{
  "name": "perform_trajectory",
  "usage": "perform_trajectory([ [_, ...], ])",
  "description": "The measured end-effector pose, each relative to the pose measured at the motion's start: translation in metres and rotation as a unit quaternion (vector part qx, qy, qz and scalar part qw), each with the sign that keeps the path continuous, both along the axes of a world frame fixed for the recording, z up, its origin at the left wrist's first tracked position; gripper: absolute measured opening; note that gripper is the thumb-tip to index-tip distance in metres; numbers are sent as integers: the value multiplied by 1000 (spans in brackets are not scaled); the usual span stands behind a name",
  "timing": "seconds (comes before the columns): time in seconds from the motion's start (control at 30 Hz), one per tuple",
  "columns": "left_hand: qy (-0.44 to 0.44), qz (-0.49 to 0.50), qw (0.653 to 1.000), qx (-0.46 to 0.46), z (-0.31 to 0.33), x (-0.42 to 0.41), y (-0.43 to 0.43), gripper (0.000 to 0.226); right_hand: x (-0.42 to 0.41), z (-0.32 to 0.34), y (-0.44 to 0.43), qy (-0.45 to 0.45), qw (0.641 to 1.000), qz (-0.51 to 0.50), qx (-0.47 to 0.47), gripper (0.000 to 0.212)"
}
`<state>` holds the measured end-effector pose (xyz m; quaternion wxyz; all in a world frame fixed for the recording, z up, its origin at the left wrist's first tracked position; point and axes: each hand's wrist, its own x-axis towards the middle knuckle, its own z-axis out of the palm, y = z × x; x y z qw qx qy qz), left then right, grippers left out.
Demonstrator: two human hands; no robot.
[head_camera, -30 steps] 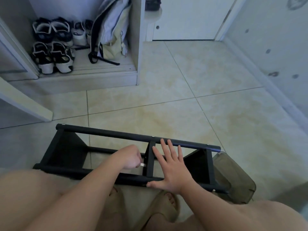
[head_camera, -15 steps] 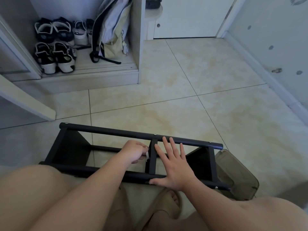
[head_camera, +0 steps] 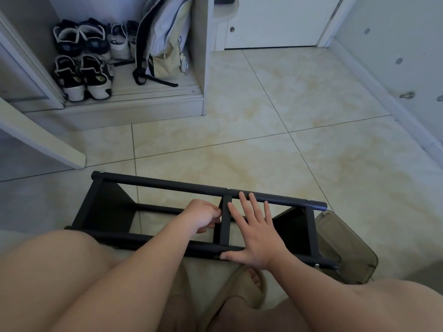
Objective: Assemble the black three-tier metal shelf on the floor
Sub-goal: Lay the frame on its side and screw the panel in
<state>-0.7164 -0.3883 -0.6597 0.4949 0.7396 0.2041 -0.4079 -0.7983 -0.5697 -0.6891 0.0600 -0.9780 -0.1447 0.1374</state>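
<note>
Grip check, from the left: your left hand (head_camera: 203,215) is curled narrow, its tips closed against the left face of the middle crossbar (head_camera: 225,226). You cannot tell whether they pinch a small fastener or the bar itself. Your right hand (head_camera: 256,236) lies flat and wide open, with the thumb on the near rail (head_camera: 143,238) and the longer fingers reaching the far rail (head_camera: 167,185). It holds nothing and only presses down.

The shelf (head_camera: 311,226) lies on its side on the tiled floor (head_camera: 263,140), directly in front of your knees, with its long rails running left to right. Screw heads (head_camera: 227,188) show on the far rail at the crossbar joints. A lidded box (head_camera: 345,250) stands just beside the right end.

Handling, as a judgement:
- Expect a stiff, fairly light frame. Painted metal tube will likely feel smooth and may slide on the tile.
- Take hold of a long rail close to a crossbar joint, where the frame is best braced.
- Do not lift by one crossbar alone if any joint is not yet tightened, as the frame could rack.
- Hold the flat hand down while you work at the joint, so the frame does not shift.
</note>
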Motion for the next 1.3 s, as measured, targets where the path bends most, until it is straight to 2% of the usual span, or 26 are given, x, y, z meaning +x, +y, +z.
perform_trajectory([
  [0.17,2,14,1000,1,7,-3,-2,11,0,0,0,-1,1000,0,1,120],
  [0.33,18,-2,999,41,17,-2,-9,14,0,0,0,-3,1000,1,5,119],
  [0.53,-37,-40,998,39,7,-4,-2,13,0,-1,0,-2,1000,1,-3,120],
  [0.73,-18,5,1000,2,-1,-4,0,9,0,-1,0,-3,1000,1,3,120],
  [0.9,2,17,1000,21,-2,-4,-6,16,0,-1,0,-1,1000,1,3,120],
  [1.03,4,-6,999,32,-10,-6,-8,25,0,0,0,2,1000,0,-4,120],
  [1.3,6,-49,998,36,-20,-6,-6,27,0,0,0,1,1000,0,3,120],
])
